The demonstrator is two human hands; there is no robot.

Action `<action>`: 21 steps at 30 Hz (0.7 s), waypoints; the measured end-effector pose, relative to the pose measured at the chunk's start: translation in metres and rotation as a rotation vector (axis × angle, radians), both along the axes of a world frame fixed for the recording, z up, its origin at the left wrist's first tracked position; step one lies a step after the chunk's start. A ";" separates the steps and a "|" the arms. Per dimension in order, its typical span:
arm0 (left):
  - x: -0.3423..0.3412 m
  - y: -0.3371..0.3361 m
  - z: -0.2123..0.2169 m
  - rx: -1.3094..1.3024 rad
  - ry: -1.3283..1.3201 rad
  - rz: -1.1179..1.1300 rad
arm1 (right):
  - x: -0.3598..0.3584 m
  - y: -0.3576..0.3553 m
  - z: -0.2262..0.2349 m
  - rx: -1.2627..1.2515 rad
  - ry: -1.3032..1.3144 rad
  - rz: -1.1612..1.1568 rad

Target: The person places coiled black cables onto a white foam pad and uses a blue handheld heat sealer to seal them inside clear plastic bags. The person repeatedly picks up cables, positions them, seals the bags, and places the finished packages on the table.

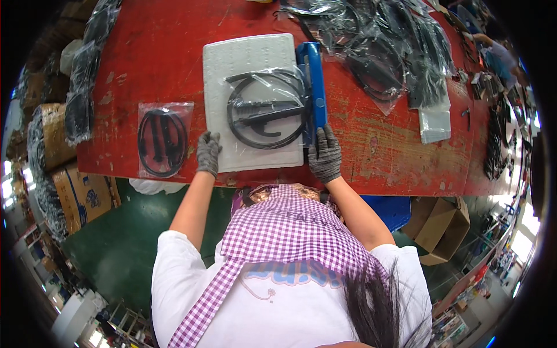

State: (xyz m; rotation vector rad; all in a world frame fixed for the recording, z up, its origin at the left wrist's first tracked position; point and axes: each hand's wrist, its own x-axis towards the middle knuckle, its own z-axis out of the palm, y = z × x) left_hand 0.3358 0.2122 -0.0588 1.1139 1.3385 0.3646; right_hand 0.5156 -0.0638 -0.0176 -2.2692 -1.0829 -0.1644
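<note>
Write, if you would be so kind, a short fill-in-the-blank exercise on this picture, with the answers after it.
1. The person's left hand, at the white rectangular slab, wears a ____ knit glove.
2. The person's right hand is at the near end of a long, narrow device that is mainly ____.
3. In the clear plastic bag over the slab, the round coil is ____.
4. The smaller clear bag lying alone on the worn red tabletop is on the slab's ____ side.

Missing words: gray; blue; black; left.

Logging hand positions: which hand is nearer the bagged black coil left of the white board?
Left. The left hand is just right of the coil; the right hand is right of the board.
</note>
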 end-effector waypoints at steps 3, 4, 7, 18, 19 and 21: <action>-0.020 -0.051 0.014 -0.323 -0.155 0.225 | -0.002 0.000 -0.002 -0.020 -0.024 -0.001; -0.021 -0.066 0.013 -0.451 -0.242 0.221 | -0.002 0.002 0.001 -0.034 -0.042 0.009; -0.009 -0.098 0.021 -0.791 -0.463 0.305 | -0.005 0.004 0.001 -0.024 -0.020 0.016; 0.079 -0.119 -0.018 -1.059 -0.589 0.615 | -0.010 0.004 0.000 -0.048 -0.014 0.012; 0.081 -0.120 -0.021 -1.025 -0.591 0.609 | -0.012 0.004 0.000 -0.045 -0.011 0.010; 0.084 -0.121 -0.044 -1.046 -0.639 0.562 | -0.011 0.006 0.002 -0.043 -0.013 0.007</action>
